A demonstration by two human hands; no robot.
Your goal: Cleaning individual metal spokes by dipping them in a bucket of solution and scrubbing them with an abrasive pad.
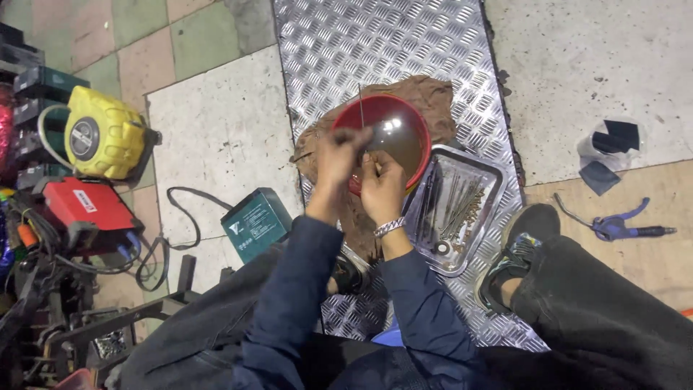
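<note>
Thin metal rod point(361, 108) upright over red bowl point(415, 126), left hand point(339, 155) and right hand point(381, 186) pinching it, checker-plate floor point(346, 43), tiles around.

1. The floor point(216, 123) is paved with large pale tiles, some pink and green at the top left.
2. A ribbed metal tread plate point(404, 43) runs down the middle.
3. At left stand a yellow reel point(101, 133), a red box point(85, 206) and a green battery point(256, 222) with black cables.
4. A blue air gun point(617, 225) lies at right.
</note>
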